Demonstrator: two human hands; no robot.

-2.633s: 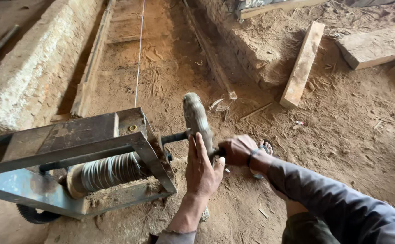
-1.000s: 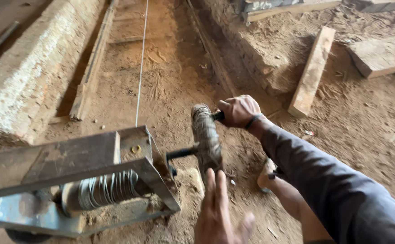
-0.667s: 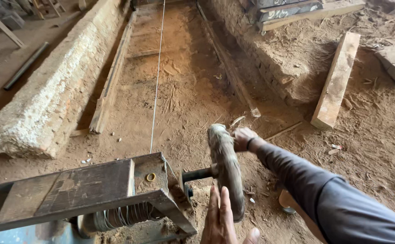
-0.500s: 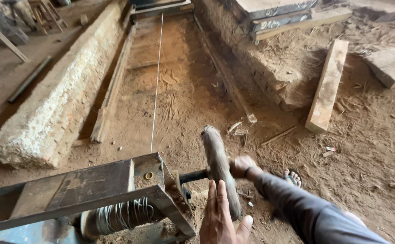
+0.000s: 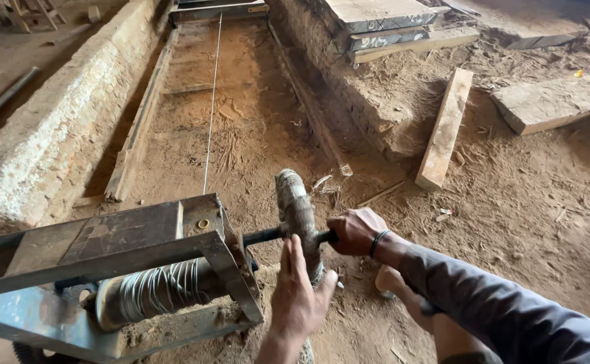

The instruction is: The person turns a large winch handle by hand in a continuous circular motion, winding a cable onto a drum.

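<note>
Left hand [image 5: 300,296]: nearest the camera, palm flat against the near rim of the hand wheel [image 5: 298,214]; its grip is spread, fingers straight and pointing up, closed on nothing.
Right hand [image 5: 354,230]: just right of the hand wheel; its grip is pressed together in a fist around the dark handle bar [image 5: 325,236] that sticks out of the wheel's right face.
Hand wheel: upright and edge-on to the camera, rim wrapped in worn grey cloth, on a dark axle [image 5: 262,236] running left.
Winch frame [image 5: 116,232]: left of the hand wheel, rusty angle steel, standing on the dirt floor [image 5: 511,202].
Drum [image 5: 157,291]: inside the frame, left of and lower than the hand wheel, wound with grey wire.
Wire [image 5: 211,128]: taut, running from the frame top straight away beyond the hand wheel, along a sunken earth channel.
Plank [image 5: 445,128]: beyond and right of the hand wheel, lying on the dirt.
Stone kerb [image 5: 45,128]: far left of the hand wheel, beside the channel.
</note>
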